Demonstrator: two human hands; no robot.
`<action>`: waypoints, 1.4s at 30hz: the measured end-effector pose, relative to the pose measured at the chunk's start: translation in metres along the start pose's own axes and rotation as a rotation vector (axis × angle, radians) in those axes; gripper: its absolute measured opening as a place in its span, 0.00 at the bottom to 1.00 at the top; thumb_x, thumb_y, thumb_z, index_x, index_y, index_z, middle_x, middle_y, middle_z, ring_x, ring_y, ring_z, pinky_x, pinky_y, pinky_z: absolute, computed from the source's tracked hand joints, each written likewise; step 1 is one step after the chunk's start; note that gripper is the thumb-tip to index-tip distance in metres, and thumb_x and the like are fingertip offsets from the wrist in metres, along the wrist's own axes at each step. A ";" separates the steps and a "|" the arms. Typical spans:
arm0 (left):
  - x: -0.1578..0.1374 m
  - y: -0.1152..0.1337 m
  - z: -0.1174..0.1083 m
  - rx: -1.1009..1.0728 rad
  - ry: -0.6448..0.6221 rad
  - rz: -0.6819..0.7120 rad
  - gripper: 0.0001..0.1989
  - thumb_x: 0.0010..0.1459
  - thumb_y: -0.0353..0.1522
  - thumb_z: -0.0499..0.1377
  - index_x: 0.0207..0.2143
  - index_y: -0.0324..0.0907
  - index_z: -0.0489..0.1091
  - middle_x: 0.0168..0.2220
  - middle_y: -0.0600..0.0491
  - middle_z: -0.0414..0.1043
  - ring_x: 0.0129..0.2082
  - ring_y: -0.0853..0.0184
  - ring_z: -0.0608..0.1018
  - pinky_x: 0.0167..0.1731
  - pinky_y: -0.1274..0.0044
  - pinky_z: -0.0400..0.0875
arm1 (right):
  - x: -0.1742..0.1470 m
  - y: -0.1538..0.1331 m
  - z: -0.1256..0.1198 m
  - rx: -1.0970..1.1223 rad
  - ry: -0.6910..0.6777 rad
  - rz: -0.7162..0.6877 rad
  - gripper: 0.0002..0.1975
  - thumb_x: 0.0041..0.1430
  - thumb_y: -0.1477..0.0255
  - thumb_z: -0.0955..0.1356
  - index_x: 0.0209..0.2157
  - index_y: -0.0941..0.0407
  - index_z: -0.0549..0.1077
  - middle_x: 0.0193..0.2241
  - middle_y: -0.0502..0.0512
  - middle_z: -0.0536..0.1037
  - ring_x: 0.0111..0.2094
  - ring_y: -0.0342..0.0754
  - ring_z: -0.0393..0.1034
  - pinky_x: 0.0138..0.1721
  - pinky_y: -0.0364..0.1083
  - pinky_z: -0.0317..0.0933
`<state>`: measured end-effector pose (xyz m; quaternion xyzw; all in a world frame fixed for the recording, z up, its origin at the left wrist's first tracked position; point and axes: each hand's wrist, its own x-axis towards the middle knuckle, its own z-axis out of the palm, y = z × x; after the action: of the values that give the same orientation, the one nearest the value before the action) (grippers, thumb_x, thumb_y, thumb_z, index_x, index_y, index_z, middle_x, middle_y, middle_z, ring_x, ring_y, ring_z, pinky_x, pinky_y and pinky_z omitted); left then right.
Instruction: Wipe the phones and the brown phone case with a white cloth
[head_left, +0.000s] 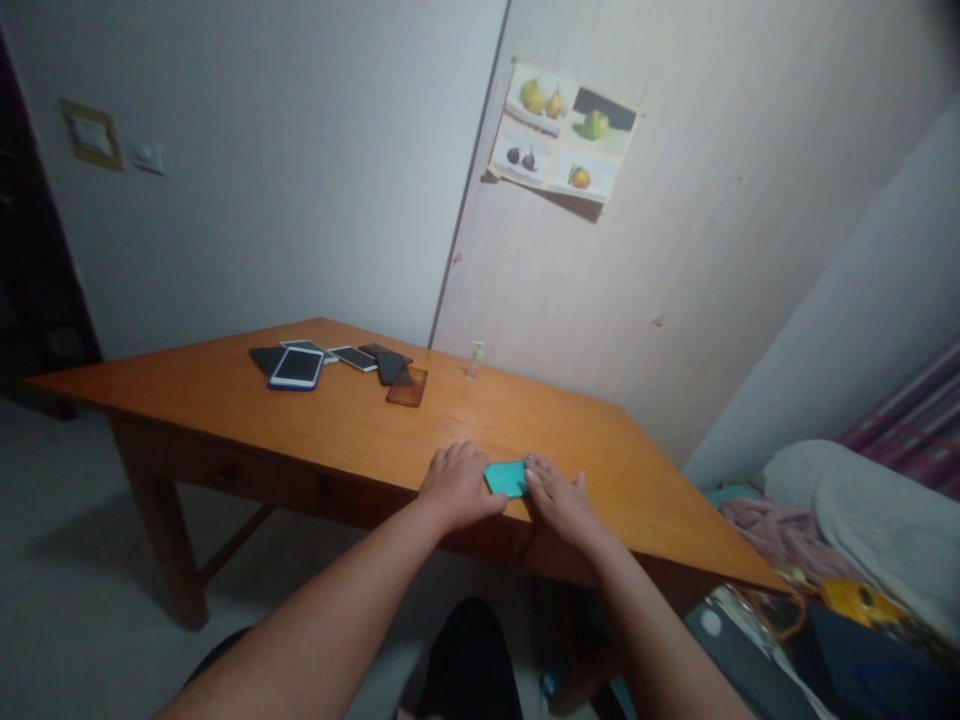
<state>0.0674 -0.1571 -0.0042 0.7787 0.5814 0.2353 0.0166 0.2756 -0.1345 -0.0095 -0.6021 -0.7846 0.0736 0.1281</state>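
A flat teal phone case (507, 479) lies near the front edge of the wooden table; whether a phone is inside cannot be told. My left hand (459, 485) rests at its left end, fingers stretched on the tabletop and thumb reaching along the near side. At the other end my right hand (556, 497) has its fingers over the case's edge, hiding that part of it.
Several phones and cases lie farther left on the table (570, 415), among them a blue-edged tablet (297, 368) and a brown translucent case (408, 387). A small pump bottle (475, 360) stands near the wall. Bedding (862, 500) and bags (750, 650) are at right.
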 end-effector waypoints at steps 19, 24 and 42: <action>-0.001 -0.002 0.000 0.006 -0.010 0.010 0.22 0.51 0.49 0.60 0.42 0.45 0.72 0.44 0.45 0.70 0.49 0.51 0.71 0.48 0.64 0.64 | 0.008 0.003 0.011 -0.062 0.171 0.088 0.27 0.72 0.59 0.52 0.64 0.54 0.64 0.66 0.60 0.61 0.68 0.56 0.50 0.64 0.72 0.30; -0.002 0.000 -0.003 0.027 -0.012 -0.001 0.20 0.52 0.48 0.59 0.41 0.46 0.72 0.45 0.45 0.70 0.50 0.51 0.71 0.48 0.65 0.64 | 0.007 0.000 0.015 -0.060 0.191 0.063 0.27 0.72 0.60 0.52 0.63 0.54 0.66 0.64 0.60 0.64 0.66 0.56 0.54 0.65 0.69 0.34; 0.000 -0.006 0.006 0.012 -0.006 -0.011 0.20 0.52 0.47 0.58 0.43 0.47 0.72 0.46 0.46 0.70 0.49 0.51 0.70 0.48 0.64 0.63 | 0.008 -0.004 0.017 -0.015 0.175 0.107 0.28 0.69 0.55 0.54 0.64 0.48 0.64 0.66 0.55 0.61 0.69 0.65 0.42 0.62 0.76 0.31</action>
<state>0.0638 -0.1540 -0.0111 0.7763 0.5869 0.2295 0.0147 0.2650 -0.1270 -0.0236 -0.6481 -0.7378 0.0214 0.1874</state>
